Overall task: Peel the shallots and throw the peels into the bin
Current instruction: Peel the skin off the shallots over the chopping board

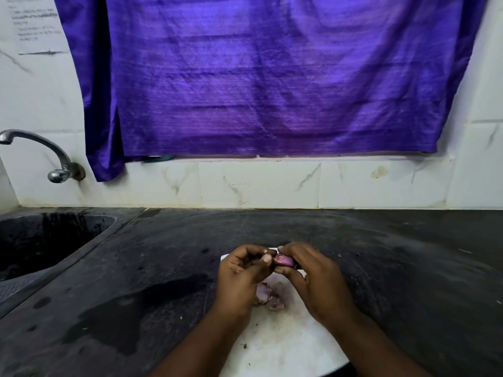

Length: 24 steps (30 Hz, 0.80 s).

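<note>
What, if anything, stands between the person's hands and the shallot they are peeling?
Nothing visible: the right hand holds the shallot, and the left hand has its thumb against its end.

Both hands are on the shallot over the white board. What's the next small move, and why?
Probably keep pulling the skin off: the right hand grips the shallot, its purple flesh partly bared, while the left hand pinches at its end. Then drop the peel onto the peels on the white board; no bin shows.
</note>
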Tool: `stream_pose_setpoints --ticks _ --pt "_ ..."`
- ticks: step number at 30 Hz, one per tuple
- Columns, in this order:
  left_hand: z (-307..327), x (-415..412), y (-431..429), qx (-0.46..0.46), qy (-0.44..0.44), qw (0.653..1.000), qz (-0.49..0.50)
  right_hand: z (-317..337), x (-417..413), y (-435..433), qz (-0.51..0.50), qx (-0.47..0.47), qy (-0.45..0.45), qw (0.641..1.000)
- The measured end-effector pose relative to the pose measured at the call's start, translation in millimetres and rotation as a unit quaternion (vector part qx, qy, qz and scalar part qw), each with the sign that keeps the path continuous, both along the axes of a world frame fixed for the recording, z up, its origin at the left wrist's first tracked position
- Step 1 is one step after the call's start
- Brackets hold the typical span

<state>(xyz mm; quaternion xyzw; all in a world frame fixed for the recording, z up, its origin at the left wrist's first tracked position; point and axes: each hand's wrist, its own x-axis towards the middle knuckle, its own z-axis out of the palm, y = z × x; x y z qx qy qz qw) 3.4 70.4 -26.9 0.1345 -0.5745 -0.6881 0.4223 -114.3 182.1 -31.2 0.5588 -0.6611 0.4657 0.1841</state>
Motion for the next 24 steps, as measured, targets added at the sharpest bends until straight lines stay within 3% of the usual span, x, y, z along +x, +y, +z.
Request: stream_pose_setpoints --ticks 5,11,18,24 --pt "1.0 1.2 -0.9 0.05 0.013 0.998 -0.024 2.4 0.7 1.0 -0.01 0.001 0.058 0.998" --pt "1.1 4.2 -3.4 -0.059 -0.012 0.998 -0.03 -0.7 0.1 3.1 0.018 -0.012 -0.098 0.995" --pt "1.5 2.4 -6.8 -0.142 -0.029 0.989 0.021 -3.9 -2.2 1.0 0.039 0.005 -0.147 0.988" --pt "-0.5 -0.1 -1.4 -0.072 -0.03 0.997 0.017 -7.0 -1.6 -1.9 0.011 0.039 -0.098 0.994"
